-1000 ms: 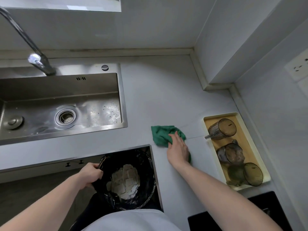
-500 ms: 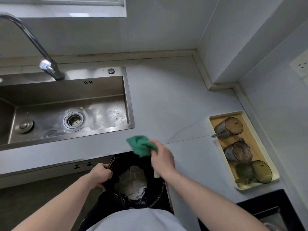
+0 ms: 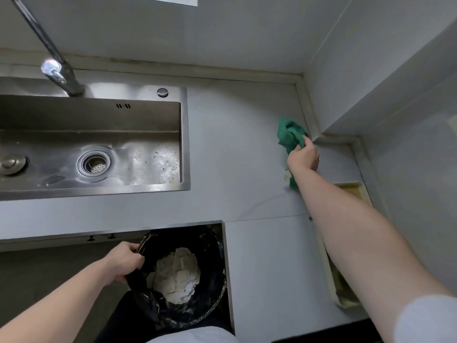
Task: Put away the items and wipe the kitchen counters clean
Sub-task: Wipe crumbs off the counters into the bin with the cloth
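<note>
**Where things lie on the counter**

The sink [image 3: 94, 144] is set into the counter [image 3: 235, 149] at the left, tap [image 3: 61, 78] behind it. A cloth [image 3: 289, 134] lies far right, near the wall corner. A tray [image 3: 351, 189] sits along the right wall. A bin [image 3: 183, 278] stands below the counter's front edge.

Right arm [image 3: 346, 219] outstretched, left hand [image 3: 123, 262] curled

Green cloth [image 3: 289, 133], black bin [image 3: 212, 253], yellow tray [image 3: 352, 188]

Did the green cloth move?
Yes. The green cloth went from the bin at the counter's front edge to the back wall corner.
</note>
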`<state>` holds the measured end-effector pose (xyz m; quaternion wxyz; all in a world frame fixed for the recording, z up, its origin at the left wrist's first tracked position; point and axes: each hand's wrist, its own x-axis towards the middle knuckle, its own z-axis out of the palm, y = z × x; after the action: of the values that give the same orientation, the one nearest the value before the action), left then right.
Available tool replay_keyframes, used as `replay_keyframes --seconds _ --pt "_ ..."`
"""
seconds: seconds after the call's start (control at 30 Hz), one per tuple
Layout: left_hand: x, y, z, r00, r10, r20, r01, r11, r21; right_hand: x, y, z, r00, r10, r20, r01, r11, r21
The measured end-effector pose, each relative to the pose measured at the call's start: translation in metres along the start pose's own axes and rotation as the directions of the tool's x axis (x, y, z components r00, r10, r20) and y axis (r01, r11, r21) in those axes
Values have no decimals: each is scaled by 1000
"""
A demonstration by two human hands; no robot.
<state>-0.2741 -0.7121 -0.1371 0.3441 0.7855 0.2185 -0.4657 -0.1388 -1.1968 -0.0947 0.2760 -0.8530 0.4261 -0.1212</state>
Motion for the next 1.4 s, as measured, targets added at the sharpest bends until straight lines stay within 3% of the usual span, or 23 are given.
replay_keyframes --seconds 0.17,0.3,0.47,0.6,0.87,1.13,1.3,1.4 --pt "5 5 9 1000 -14 -10 14 1000 20 61 -2 19 999 27 -31 -27 1000 -4" --pt "10 2 9 999 -25 -22 26 999 47 108 4 47 998 9 59 -9 1000 8" --pt "13 -1 9 999 -40 -14 41 998 50 123 24 74 942 35 334 65 957 -283" --pt "17 -6 8 999 -35 -30 37 997 63 102 34 74 937 -79 340 201 919 -338" --pt "18 -8 11 1000 -24 -20 25 997 73 -7 33 64 902 -206 380 340 880 -331" --pt "18 -5 7 999 47 18 -49 988 148 -158 23 52 860 -188 475 328 917 -229" --pt "18 -4 4 998 60 12 -61 985 159 -258 19 43 792 -255 555 392 909 -142" --pt "16 -4 3 998 66 22 -69 982 177 -317 20 31 713 -307 630 466 879 -99"
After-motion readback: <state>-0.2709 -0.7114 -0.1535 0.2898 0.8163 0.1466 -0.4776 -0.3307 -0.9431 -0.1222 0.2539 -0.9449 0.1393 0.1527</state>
